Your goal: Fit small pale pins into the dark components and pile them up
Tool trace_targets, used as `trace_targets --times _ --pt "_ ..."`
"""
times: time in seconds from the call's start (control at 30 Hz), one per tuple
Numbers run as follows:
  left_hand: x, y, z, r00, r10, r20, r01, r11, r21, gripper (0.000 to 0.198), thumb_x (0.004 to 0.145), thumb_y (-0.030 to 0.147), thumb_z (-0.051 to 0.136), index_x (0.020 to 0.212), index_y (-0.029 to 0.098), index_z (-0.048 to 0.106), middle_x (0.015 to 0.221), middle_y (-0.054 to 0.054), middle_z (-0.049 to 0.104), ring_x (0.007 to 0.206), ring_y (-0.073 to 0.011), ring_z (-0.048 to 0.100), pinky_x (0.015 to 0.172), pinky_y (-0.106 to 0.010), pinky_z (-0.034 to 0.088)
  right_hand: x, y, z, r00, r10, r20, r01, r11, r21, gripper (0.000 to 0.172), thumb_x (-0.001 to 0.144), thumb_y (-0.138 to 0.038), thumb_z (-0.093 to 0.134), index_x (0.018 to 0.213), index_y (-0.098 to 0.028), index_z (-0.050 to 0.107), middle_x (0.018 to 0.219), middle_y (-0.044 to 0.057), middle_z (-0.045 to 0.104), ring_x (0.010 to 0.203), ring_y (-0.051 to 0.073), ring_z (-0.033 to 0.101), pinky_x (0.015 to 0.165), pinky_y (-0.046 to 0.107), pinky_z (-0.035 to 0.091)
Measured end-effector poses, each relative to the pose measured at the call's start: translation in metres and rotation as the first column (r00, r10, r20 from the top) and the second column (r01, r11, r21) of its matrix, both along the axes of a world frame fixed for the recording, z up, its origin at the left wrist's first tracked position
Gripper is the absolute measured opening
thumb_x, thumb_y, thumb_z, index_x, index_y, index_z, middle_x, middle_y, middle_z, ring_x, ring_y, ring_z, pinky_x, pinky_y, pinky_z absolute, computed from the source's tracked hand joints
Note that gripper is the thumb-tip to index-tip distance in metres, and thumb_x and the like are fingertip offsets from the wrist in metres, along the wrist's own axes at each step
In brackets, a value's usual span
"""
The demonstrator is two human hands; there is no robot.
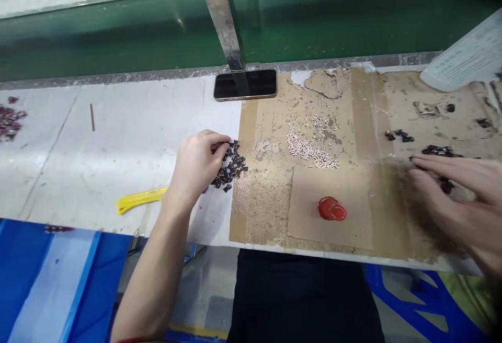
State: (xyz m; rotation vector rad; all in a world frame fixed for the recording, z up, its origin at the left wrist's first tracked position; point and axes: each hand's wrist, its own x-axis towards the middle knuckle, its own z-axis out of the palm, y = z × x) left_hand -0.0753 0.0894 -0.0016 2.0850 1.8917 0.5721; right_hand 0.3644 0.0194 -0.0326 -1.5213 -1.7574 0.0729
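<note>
Right hand (457, 202) blurred (cut off, too)

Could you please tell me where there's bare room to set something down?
The white bench top is bare between the brown rod and the left hand, above the yellow strip. It's crowded at the black parts by that hand and around the right hand.

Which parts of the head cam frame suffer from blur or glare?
Head view: the right hand is motion-blurred, while the left hand stays fairly sharp. A soft dark shadow falls across the brown cardboard sheet beside the right hand. Streaky glare runs along the green-tinted glass panel and the polished steel upright.
</note>
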Motion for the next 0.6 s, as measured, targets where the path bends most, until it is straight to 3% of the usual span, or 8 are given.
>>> trace_targets --times 0.03,0.1,0.17,0.27,0.33,0.4,0.5,0.6 --pt "0.001 -0.001 0.001 1.0 0.003 0.012 -0.003 1.0 -0.002 0.02 0.091 0.019 0.066 0.095 0.022 0.086 0.103 -0.01 0.084 0.095 -0.0303 0.077 0.089 -0.042 0.059 -0.018 0.006 0.006 0.995 0.068 0.076 -0.07 0.997 0.017 0.034 0.08 -0.013 0.086 0.108 -0.031 0.086 0.105 0.007 0.084 0.097 0.03 0.077 0.091 0.042 0.056" --pt "0.002 -0.003 0.002 0.999 0.023 0.03 -0.023 1.0 0.012 0.02 0.092 0.02 0.066 0.096 0.021 0.085 0.104 -0.01 0.085 0.096 -0.0307 0.078 0.091 -0.044 0.059 -0.056 0.021 0.016 0.961 0.237 0.142 -0.227 0.97 -0.085 0.032 0.092 -0.018 0.075 0.122 -0.028 0.08 0.121 0.01 0.081 0.11 0.03 0.075 0.1 0.045 0.055" --pt "0.003 -0.008 0.004 0.997 0.068 0.041 -0.07 0.996 0.061 0.022 0.096 0.021 0.063 0.101 0.02 0.084 0.109 -0.01 0.084 0.098 -0.0298 0.078 0.093 -0.045 0.06 -0.088 0.037 0.02 0.94 0.289 0.183 -0.267 0.954 -0.134 0.028 0.097 -0.028 0.07 0.124 -0.025 0.078 0.122 0.009 0.08 0.109 0.031 0.074 0.095 0.048 0.058" --pt "0.008 -0.025 0.008 0.944 0.166 0.284 -0.194 0.978 0.074 0.021 0.098 0.023 0.065 0.111 0.019 0.081 0.106 -0.008 0.084 0.091 -0.0232 0.08 0.089 -0.039 0.064 -0.118 0.056 0.018 0.878 0.396 0.268 -0.332 0.909 -0.252 0.026 0.103 -0.028 0.062 0.121 -0.02 0.078 0.123 0.011 0.078 0.108 0.031 0.072 0.089 0.047 0.059" --pt "0.016 -0.04 0.011 0.806 0.195 0.559 -0.22 0.975 -0.023 0.021 0.094 0.025 0.074 0.113 0.019 0.08 0.099 -0.006 0.084 0.085 -0.0191 0.081 0.085 -0.033 0.067 -0.125 0.062 0.014 0.853 0.425 0.302 -0.351 0.897 -0.269 0.024 0.104 -0.024 0.06 0.113 -0.017 0.08 0.119 0.012 0.078 0.102 0.029 0.073 0.083 0.043 0.059" --pt "0.027 -0.054 0.012 0.634 0.195 0.748 -0.149 0.98 -0.129 0.026 0.089 0.024 0.082 0.115 0.02 0.079 0.098 -0.004 0.084 0.087 -0.0176 0.082 0.085 -0.029 0.069 -0.127 0.065 0.011 0.851 0.418 0.317 -0.359 0.905 -0.23 0.021 0.102 -0.019 0.06 0.103 -0.016 0.082 0.109 0.012 0.08 0.094 0.027 0.074 0.078 0.04 0.058" --pt "0.042 -0.068 0.013 0.459 0.192 0.867 -0.041 0.98 -0.195 0.028 0.088 0.02 0.085 0.116 0.022 0.079 0.099 -0.003 0.085 0.091 -0.0159 0.082 0.086 -0.025 0.069 -0.125 0.065 0.01 0.848 0.409 0.339 -0.365 0.912 -0.187 0.02 0.099 -0.013 0.062 0.096 -0.016 0.082 0.101 0.01 0.081 0.087 0.026 0.075 0.072 0.039 0.056" --pt "0.052 -0.074 0.013 0.366 0.193 0.91 0.001 0.978 -0.208 0.024 0.09 0.016 0.083 0.113 0.024 0.08 0.098 0.0 0.085 0.092 -0.0122 0.082 0.088 -0.019 0.067 -0.125 0.063 0.013 0.861 0.383 0.334 -0.349 0.924 -0.158 0.019 0.097 -0.013 0.064 0.093 -0.018 0.082 0.097 0.008 0.082 0.085 0.026 0.074 0.071 0.039 0.055"
